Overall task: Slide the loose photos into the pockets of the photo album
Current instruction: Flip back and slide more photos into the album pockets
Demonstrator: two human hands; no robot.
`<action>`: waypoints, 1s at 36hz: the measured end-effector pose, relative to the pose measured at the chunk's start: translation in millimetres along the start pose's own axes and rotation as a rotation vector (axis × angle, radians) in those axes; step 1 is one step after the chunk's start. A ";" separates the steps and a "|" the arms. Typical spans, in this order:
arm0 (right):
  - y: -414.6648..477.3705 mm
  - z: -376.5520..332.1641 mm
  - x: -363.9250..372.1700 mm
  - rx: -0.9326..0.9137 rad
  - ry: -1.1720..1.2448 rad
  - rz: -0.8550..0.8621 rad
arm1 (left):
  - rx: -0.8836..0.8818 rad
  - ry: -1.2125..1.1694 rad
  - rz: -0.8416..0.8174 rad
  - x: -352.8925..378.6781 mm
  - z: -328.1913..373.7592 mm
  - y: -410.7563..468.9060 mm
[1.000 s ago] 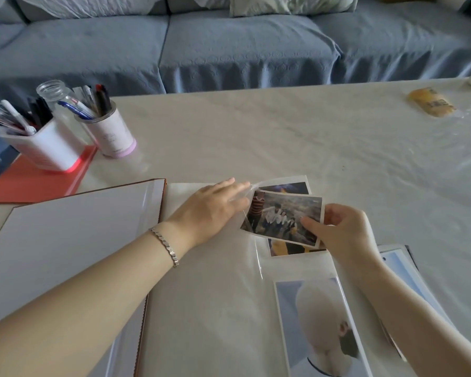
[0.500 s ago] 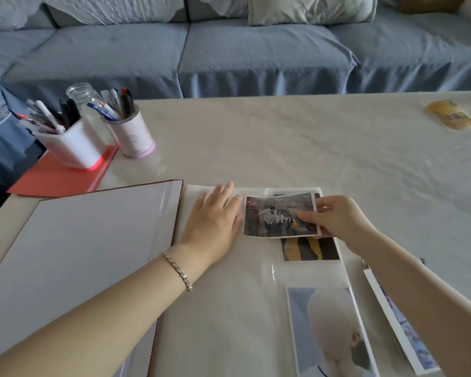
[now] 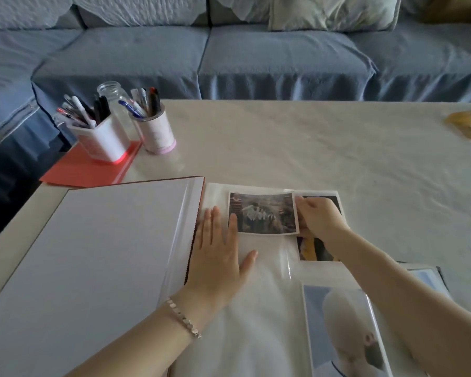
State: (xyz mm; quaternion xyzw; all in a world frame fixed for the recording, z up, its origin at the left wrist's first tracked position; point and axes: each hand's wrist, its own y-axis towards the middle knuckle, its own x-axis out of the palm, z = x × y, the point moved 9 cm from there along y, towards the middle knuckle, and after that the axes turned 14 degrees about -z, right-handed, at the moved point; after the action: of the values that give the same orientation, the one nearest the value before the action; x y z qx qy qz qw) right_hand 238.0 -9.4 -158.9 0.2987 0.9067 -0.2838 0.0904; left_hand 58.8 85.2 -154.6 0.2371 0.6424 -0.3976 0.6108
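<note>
The photo [image 3: 263,213] is thin and light. It bends easily, and its shiny face can get smudged, so hold it by the edge only. Your right grip [image 3: 320,217] does just that: its fingers pinch the right edge of the photo. Your left grip [image 3: 219,257] lies flat with its fingers spread, pressing on the photo album [image 3: 106,254] page just left of the photo. One fingertip touches the photo's left edge.

The photo lies flat at the top of the right page, between your two grips. I cannot tell if it is under the clear pocket film or on top of it. The film looks soft and slippery, so I think the flat grip needs to hold it down while the other grip pushes the photo in straight. Push slowly, or a corner may fold.

A yellow photo [image 3: 314,250] sits on the page, partly under your right grip. A tall photo [image 3: 343,336] sits lower down. More loose photos [image 3: 430,278] lie on the desk [image 3: 310,148] to the right.
</note>
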 end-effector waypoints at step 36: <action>-1.4 4.7 22.2 0.179 0.159 0.009 | 0.015 -0.103 0.132 -8.4 4.2 -4.9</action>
State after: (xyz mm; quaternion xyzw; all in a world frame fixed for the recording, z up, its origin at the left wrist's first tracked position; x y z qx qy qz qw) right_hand 219.3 -2.1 -169.5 0.3311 0.8806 -0.3388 -0.0076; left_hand 58.6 80.6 -145.0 0.2628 0.5900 -0.3729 0.6662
